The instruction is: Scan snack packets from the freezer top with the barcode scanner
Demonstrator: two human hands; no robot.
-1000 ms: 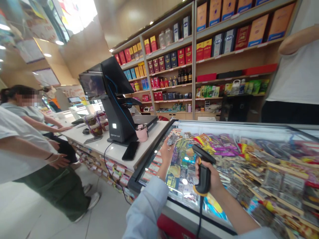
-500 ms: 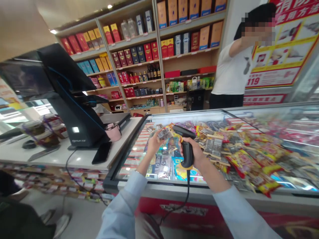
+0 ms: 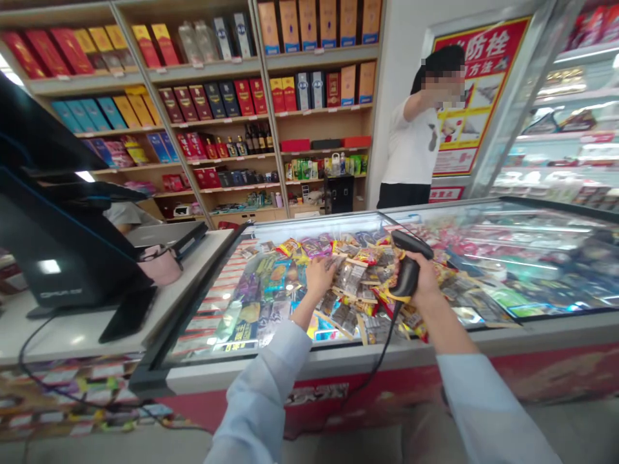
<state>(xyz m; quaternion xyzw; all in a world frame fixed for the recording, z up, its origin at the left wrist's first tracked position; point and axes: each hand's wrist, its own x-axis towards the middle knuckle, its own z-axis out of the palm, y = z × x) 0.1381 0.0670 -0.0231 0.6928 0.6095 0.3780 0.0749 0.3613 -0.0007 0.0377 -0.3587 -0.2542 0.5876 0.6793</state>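
In the head view, a glass-topped freezer (image 3: pixel 191 376) holds bright packs (image 3: pixel 249 312) under its glass, and a heap of snack packets (image 3: pixel 351 277) lies on top. The left hand (image 3: pixel 320 278) reaches to the heap's left edge, fingers bent; whether it grips a packet I cannot tell. Apart from it, above the freezer, the right hand (image 3: pixel 426 278) is wrapped around a black scanner (image 3: pixel 405 278). On the counter (image 3: pixel 77 340) left of the freezer stands a pink cup (image 3: pixel 162 267); behind the freezer, shelves (image 3: pixel 222 120) hold boxes and bottles.
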